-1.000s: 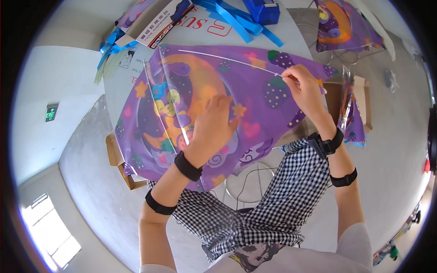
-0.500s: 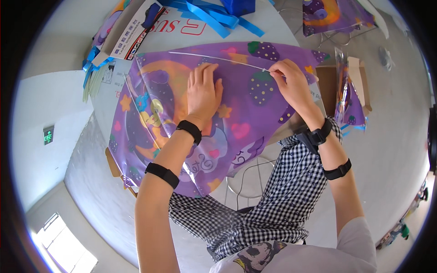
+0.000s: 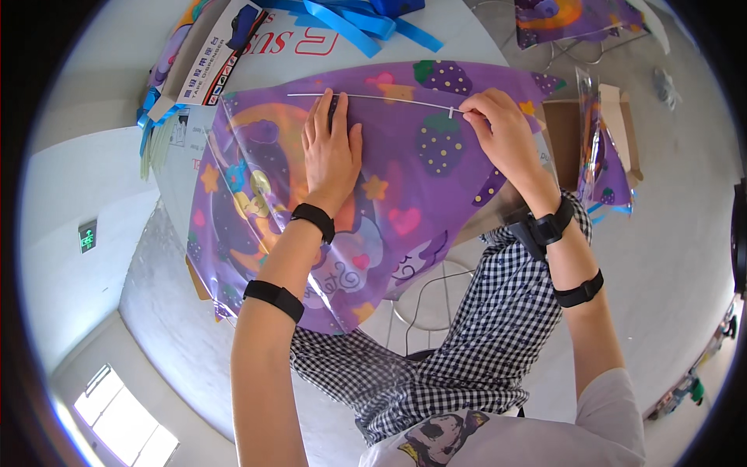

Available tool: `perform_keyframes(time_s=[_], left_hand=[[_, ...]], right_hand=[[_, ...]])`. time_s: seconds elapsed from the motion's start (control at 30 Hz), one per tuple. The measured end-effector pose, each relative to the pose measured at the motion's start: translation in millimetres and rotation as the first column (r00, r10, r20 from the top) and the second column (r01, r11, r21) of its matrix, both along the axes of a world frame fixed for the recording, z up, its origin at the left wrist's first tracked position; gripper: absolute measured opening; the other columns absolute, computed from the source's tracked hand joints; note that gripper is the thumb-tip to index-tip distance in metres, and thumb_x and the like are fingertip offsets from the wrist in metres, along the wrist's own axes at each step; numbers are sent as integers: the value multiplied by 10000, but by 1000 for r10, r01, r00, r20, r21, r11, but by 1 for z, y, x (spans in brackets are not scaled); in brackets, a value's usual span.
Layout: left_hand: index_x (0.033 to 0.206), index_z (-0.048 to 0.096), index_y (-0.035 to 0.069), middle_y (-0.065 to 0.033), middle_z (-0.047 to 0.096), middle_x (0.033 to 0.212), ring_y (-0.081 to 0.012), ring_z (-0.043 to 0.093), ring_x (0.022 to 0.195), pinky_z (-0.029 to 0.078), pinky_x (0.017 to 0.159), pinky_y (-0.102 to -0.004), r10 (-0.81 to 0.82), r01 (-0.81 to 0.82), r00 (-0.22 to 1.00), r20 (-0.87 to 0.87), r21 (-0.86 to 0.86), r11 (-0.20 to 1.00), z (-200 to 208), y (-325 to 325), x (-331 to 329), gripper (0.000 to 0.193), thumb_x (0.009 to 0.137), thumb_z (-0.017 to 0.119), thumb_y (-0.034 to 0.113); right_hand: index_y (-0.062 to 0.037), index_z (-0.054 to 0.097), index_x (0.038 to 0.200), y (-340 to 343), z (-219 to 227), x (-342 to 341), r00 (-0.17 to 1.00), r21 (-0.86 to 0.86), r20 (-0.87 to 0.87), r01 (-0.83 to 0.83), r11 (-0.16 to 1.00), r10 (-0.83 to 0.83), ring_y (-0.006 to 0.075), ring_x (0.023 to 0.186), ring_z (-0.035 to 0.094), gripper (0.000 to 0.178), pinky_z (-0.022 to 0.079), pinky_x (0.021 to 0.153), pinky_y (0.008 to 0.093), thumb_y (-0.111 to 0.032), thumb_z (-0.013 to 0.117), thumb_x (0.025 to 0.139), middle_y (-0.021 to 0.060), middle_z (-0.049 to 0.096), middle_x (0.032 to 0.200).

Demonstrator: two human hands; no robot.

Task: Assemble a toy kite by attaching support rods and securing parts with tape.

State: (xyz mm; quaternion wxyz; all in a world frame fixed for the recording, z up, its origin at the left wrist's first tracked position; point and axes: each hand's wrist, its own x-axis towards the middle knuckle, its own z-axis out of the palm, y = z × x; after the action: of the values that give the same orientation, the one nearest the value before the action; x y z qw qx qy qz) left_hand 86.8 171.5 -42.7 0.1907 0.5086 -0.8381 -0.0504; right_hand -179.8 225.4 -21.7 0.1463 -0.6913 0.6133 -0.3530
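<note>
A large purple printed sheet [image 3: 467,167] of thin, shiny film, with stars, hearts and dotted strawberries, lies over the table and hangs off its near edge. Across its far part runs a thin white rod [image 3: 389,99] with a small tab close to its right end. My right hand [image 3: 504,140] pinches that right end between thumb and fingers. Flat on the sheet rests my left hand [image 3: 331,152], fingers stretched out, their tips reaching the rod's left part. Part of the rod is hidden under those fingertips.
Blue ribbons [image 3: 366,27] lie at the table's far side. A tape dispenser box [image 3: 214,58] stands at the far left. To the right sits an open cardboard box [image 3: 564,144], with clear-wrapped purple film [image 3: 607,167] in it. Another printed sheet [image 3: 572,23] lies at the far right.
My left hand has slid left and a little away from me, its fingertips now at the rod. The rod lies more level across the view. My right hand still pinches its end.
</note>
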Motion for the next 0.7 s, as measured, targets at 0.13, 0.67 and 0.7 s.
perform_keyframes(time_s=[0.13, 0.67, 0.7], left_hand=[[1401, 414, 87, -110, 381, 1451, -320, 358, 1326, 290, 1098, -438, -11, 11, 999, 43, 7, 1000, -4, 0, -3, 454, 966, 481, 194], [1417, 405, 109, -50, 394, 1464, -274, 338, 1355, 270, 1110, -414, 21, -20, 995, 95, -16, 1000, -10, 0, -2, 460, 972, 454, 213], [1417, 406, 111, -49, 395, 1463, -272, 340, 1353, 270, 1109, -414, 17, -15, 995, 94, -23, 1000, -10, 0, -1, 460, 972, 454, 215]], right_hand=[[-60, 569, 834, 0, -1, -5, 999, -15, -39, 6, 1000, -7, 274, 815, 565, 72, 462, 681, 381, -32, 634, 816, 73, 557, 791], [-58, 566, 827, 1, -10, -9, 999, -44, -12, 35, 998, -35, 293, 815, 572, 115, 454, 682, 411, -23, 661, 772, 74, 586, 797], [-59, 567, 829, 2, -10, -9, 999, -25, 10, 46, 999, -46, 291, 823, 577, 122, 454, 685, 414, -25, 666, 767, 72, 594, 806]])
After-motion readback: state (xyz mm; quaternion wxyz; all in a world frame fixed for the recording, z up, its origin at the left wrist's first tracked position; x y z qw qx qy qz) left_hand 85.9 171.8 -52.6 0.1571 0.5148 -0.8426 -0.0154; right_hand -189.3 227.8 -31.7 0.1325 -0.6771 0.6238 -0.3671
